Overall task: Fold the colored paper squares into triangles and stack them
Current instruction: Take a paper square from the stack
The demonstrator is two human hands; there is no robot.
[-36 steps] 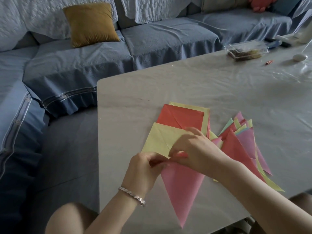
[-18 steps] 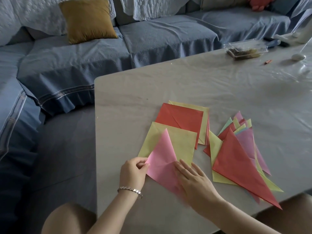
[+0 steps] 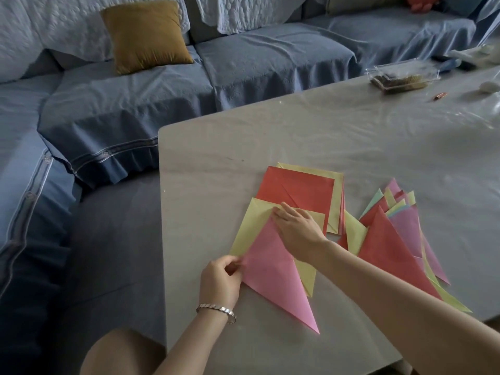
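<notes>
Near the front left corner of the tabletop (image 3: 243, 136), a pink triangle (image 3: 273, 274) is lying on top of a yellow square (image 3: 251, 226). The left hand (image 3: 220, 277) is pinching the triangle's left corner. The right hand (image 3: 297, 228) is lying flat with straight fingers, pressing down its top corner. The hands are apart.

I think this fold is being pressed flat, so this piece is nearly done. Toward the right edge, a pile of folded triangles (image 3: 389, 247) is sitting, so many pieces are finished. Just behind the hands, a stack of squares (image 3: 297, 190) with a red one on top is waiting to be folded.

By the far right edge, a clear plastic box (image 3: 403, 77) is holding something dark and tan; I cannot tell what.
</notes>
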